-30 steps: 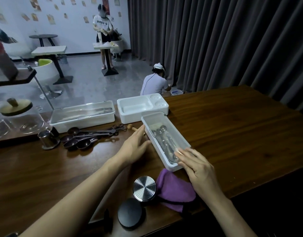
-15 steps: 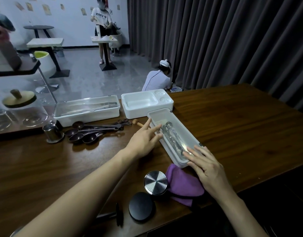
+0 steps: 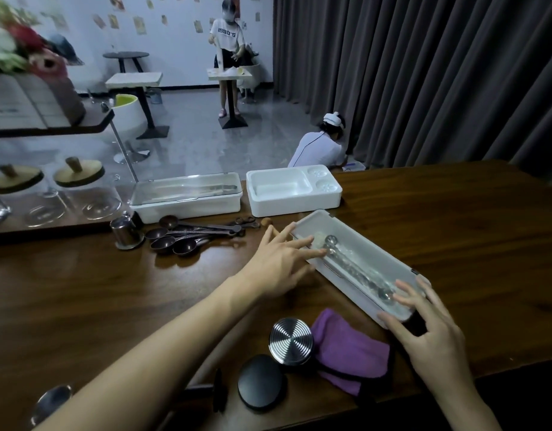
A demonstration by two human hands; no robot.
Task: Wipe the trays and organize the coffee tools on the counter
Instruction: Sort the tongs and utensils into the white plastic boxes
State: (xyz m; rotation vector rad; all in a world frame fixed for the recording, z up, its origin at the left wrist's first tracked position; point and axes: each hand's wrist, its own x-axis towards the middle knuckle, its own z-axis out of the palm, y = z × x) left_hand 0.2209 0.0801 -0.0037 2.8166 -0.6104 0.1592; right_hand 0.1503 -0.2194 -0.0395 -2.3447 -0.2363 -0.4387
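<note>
The white tray [image 3: 377,250] slants 10 to 4 o'clock, spoons [image 3: 355,262] under its clear lid. Left hand [image 3: 277,262] and right hand [image 3: 430,334] touch its ends, fingers spread straight.

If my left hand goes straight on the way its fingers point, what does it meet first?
The long white lidded tray holding metal spoons. The left hand has its fingertips right at the tray's long edge, though actual contact is unclear.

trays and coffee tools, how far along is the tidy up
Partway. Done: metal spoons lie inside the near lidded tray. In hand: left hand and right hand touch its two ends. Left: brown spoons loose on the counter, open white tray empty, purple cloth lying unused.
</note>
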